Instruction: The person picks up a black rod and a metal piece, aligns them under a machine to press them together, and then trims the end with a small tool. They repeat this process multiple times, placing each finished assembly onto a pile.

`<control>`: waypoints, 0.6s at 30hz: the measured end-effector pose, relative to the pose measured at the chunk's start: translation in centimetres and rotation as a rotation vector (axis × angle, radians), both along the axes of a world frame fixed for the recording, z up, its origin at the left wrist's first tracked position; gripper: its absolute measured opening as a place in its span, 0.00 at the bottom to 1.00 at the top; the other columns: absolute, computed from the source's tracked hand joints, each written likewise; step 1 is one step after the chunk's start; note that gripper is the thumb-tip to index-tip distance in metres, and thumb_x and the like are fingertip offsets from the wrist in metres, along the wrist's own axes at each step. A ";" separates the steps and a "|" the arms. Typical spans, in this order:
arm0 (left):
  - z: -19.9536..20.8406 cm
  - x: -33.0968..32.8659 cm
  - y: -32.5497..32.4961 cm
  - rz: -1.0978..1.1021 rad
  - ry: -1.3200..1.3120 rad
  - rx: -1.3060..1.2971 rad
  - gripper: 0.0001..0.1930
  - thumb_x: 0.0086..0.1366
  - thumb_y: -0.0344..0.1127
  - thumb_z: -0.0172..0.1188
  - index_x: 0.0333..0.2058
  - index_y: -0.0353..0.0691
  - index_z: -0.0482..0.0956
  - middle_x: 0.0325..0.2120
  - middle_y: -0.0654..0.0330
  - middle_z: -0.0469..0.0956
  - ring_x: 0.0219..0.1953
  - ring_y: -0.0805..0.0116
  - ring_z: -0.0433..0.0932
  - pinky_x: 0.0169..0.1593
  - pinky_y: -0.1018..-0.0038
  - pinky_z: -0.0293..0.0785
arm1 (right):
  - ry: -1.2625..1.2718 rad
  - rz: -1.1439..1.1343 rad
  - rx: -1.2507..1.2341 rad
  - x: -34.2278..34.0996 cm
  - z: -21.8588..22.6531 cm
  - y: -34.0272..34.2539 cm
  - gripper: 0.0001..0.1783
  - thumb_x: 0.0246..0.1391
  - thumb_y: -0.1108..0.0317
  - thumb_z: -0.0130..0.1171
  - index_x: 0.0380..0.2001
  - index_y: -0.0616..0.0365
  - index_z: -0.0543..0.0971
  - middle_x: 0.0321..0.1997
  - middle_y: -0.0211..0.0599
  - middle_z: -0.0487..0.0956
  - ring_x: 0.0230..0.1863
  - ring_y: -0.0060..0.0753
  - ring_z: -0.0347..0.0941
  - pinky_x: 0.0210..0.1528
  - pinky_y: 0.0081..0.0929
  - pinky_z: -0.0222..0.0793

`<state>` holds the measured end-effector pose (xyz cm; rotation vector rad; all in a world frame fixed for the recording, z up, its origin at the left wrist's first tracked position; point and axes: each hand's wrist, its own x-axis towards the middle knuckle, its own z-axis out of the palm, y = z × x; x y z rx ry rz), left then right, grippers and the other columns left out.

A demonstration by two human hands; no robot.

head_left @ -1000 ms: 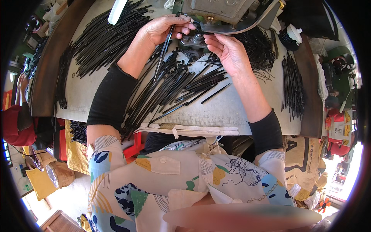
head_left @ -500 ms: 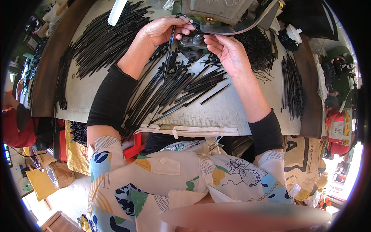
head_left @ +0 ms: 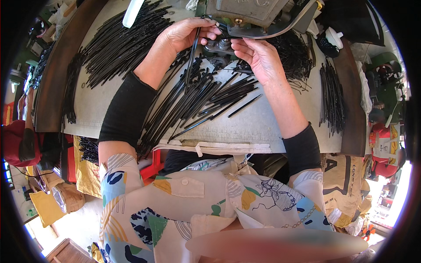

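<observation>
At the far middle of the table, both hands work by the grey-green head of a sewing-type machine (head_left: 245,11). My left hand (head_left: 188,33) pinches a thin black strip (head_left: 192,59), which hangs down from the fingers toward me. To its right, my right hand (head_left: 258,55) has thumb and forefinger closed at a dark strip end just below the machine head. Between the two hands sits a dark metal machine part (head_left: 219,46). The strip's end there is too small to make out. Loose black strips (head_left: 188,103) lie fanned out nearer to me.
A large heap of black strips (head_left: 118,46) lies at the left, with another heap (head_left: 296,59) right of the machine. A bundle (head_left: 332,98) lies near the table's brown right edge (head_left: 354,105). A dark spool with a white top (head_left: 333,39) stands at the back right.
My hands and the strip have hardly moved. At the far left, another person's arm and dark sleeve have shifted.
</observation>
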<state>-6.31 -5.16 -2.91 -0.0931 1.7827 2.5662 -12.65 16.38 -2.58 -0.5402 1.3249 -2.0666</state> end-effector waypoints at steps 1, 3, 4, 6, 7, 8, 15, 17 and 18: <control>0.0 0.0 0.0 0.000 0.000 0.000 0.09 0.59 0.35 0.55 0.32 0.35 0.77 0.28 0.60 0.79 0.27 0.76 0.75 0.25 0.83 0.66 | 0.017 -0.011 0.014 0.1 0.0 0.0 0.13 0.55 0.72 0.49 0.40 0.72 0.73 0.36 0.51 0.77 0.35 0.34 0.78 0.35 0.21 0.78; 0.0 0.0 -0.1 -0.012 0.001 -0.005 0.09 0.59 0.35 0.55 0.33 0.35 0.76 0.28 0.60 0.79 0.27 0.76 0.75 0.24 0.83 0.66 | 0.022 -0.015 0.014 0.2 0.1 0.0 0.13 0.55 0.72 0.49 0.40 0.72 0.73 0.35 0.51 0.77 0.35 0.34 0.78 0.35 0.21 0.78; 0.0 0.0 0.0 -0.012 0.001 -0.004 0.09 0.59 0.35 0.55 0.33 0.35 0.76 0.28 0.60 0.79 0.27 0.76 0.75 0.24 0.83 0.66 | 0.027 -0.020 0.014 0.2 0.1 0.0 0.13 0.55 0.72 0.49 0.40 0.72 0.73 0.35 0.51 0.77 0.34 0.34 0.78 0.36 0.21 0.78; 0.2 0.2 0.1 0.014 -0.025 -0.023 0.09 0.59 0.35 0.55 0.33 0.35 0.76 0.28 0.59 0.79 0.27 0.76 0.75 0.24 0.83 0.65 | 0.011 -0.013 0.005 0.2 0.1 0.0 0.13 0.55 0.73 0.49 0.40 0.72 0.73 0.35 0.51 0.77 0.34 0.34 0.78 0.36 0.22 0.78; 0.4 0.3 0.2 0.014 -0.025 -0.022 0.09 0.59 0.35 0.55 0.33 0.35 0.76 0.28 0.59 0.79 0.27 0.76 0.75 0.24 0.83 0.65 | -0.005 -0.007 -0.004 0.2 0.0 0.0 0.13 0.55 0.73 0.49 0.40 0.72 0.73 0.35 0.51 0.77 0.34 0.34 0.78 0.36 0.22 0.78; 0.6 0.3 0.3 0.010 -0.002 -0.026 0.09 0.59 0.35 0.55 0.33 0.35 0.76 0.29 0.59 0.79 0.27 0.76 0.74 0.24 0.83 0.64 | -0.005 -0.007 -0.003 0.2 0.2 0.0 0.13 0.55 0.73 0.49 0.40 0.72 0.73 0.35 0.51 0.77 0.34 0.34 0.78 0.36 0.22 0.78; 0.6 0.0 0.3 0.021 0.019 -0.014 0.10 0.58 0.35 0.54 0.33 0.34 0.76 0.29 0.58 0.79 0.26 0.76 0.73 0.25 0.83 0.64 | -0.005 -0.004 -0.019 -0.2 0.2 0.0 0.13 0.55 0.73 0.48 0.40 0.73 0.73 0.36 0.50 0.78 0.35 0.33 0.78 0.36 0.22 0.78; 0.4 0.0 0.1 0.019 0.018 -0.011 0.09 0.58 0.35 0.55 0.33 0.34 0.76 0.29 0.58 0.79 0.26 0.76 0.73 0.25 0.83 0.64 | -0.007 0.002 -0.023 -0.2 0.2 -0.1 0.13 0.55 0.73 0.48 0.40 0.73 0.73 0.36 0.50 0.78 0.34 0.33 0.78 0.36 0.22 0.78; 0.3 0.0 0.0 0.014 0.018 -0.007 0.09 0.58 0.35 0.55 0.32 0.34 0.76 0.29 0.58 0.79 0.27 0.75 0.74 0.25 0.83 0.64 | -0.001 0.004 -0.016 -0.2 0.1 -0.1 0.13 0.55 0.73 0.48 0.40 0.73 0.73 0.35 0.50 0.78 0.34 0.33 0.78 0.36 0.22 0.78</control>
